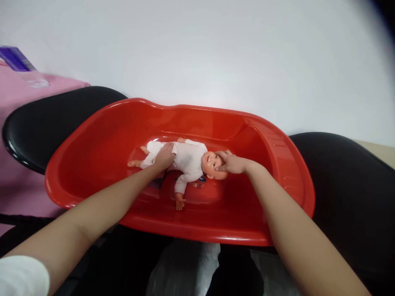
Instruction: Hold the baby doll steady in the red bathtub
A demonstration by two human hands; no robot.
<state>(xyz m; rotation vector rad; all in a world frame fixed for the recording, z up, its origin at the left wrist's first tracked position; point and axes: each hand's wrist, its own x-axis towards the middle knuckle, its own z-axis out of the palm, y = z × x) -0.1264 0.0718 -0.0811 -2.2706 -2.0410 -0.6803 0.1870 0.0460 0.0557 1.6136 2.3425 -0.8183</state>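
A baby doll (191,158) in white clothes lies on its back inside a red baby bathtub (247,209). Its head is toward the right and its feet toward the left. My left hand (165,157) is closed at the doll's waist, its fingers gripping the clothing where the shirt meets the pants. Around the top of the doll's head, my right hand (231,162) curls with the thumb near the face. One doll arm stretches toward me over the tub floor, and the other lies on the far side.
Black chair seats stand under the left (58,119) and right (345,181) ends of the tub. Behind it rises a white wall (203,53). Pink cloth (18,98) with a purple package (17,58) is at the far left.
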